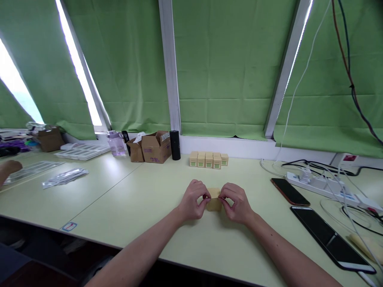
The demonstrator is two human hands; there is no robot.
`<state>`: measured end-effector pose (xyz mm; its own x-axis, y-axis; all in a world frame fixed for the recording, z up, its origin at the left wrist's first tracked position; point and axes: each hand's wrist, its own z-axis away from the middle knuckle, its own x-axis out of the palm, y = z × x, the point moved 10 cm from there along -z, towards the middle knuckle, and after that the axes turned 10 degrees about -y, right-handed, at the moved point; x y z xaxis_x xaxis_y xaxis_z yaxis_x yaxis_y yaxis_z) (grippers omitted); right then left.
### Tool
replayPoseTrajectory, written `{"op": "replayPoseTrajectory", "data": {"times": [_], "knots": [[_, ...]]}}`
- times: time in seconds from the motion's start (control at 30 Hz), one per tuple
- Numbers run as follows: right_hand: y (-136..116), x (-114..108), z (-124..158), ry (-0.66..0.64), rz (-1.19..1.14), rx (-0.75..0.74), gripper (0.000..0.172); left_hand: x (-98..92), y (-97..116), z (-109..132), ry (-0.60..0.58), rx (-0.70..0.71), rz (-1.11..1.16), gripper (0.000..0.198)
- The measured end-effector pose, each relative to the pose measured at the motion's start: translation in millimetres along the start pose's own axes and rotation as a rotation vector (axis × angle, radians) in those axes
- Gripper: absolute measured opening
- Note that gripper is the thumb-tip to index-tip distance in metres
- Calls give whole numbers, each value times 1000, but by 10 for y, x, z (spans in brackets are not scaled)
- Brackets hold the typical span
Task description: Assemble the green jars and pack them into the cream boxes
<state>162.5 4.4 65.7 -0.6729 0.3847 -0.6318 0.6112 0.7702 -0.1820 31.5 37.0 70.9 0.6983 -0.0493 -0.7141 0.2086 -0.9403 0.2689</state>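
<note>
A small tan cardboard box (214,204) stands on the table in front of me, between my two hands. My left hand (194,201) pinches the box's upper left corner with thumb and forefinger. On the opposite side, my right hand (236,202) pinches the upper right corner the same way. The top flap of the box lies between the fingertips; whether it is fully closed cannot be made out. Farther back, a cluster of similar small boxes (208,160) with green-and-white labels stands near the wall.
Two phones (290,192) and a power strip (326,187) with tangled cables lie at the right. Brown cartons (156,147), a black cylinder (175,145) and a purple bottle (116,143) stand at the back left. Another person's hand (10,169) is at the far left, near silvery packets (65,177).
</note>
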Motion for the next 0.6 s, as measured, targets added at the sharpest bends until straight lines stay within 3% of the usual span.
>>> {"op": "replayPoseTrajectory", "data": {"times": [0.33, 0.43, 0.6], "knots": [[5, 28, -20, -64, -5, 5, 15, 34, -47, -7, -30, -50, 39, 10], [53, 24, -14, -103, -15, 44, 16, 23, -159, 11, 8, -150, 17, 11], [256, 88, 28, -203, -3, 186, 31, 49, -429, 64, 7, -391, -78, 27]]}}
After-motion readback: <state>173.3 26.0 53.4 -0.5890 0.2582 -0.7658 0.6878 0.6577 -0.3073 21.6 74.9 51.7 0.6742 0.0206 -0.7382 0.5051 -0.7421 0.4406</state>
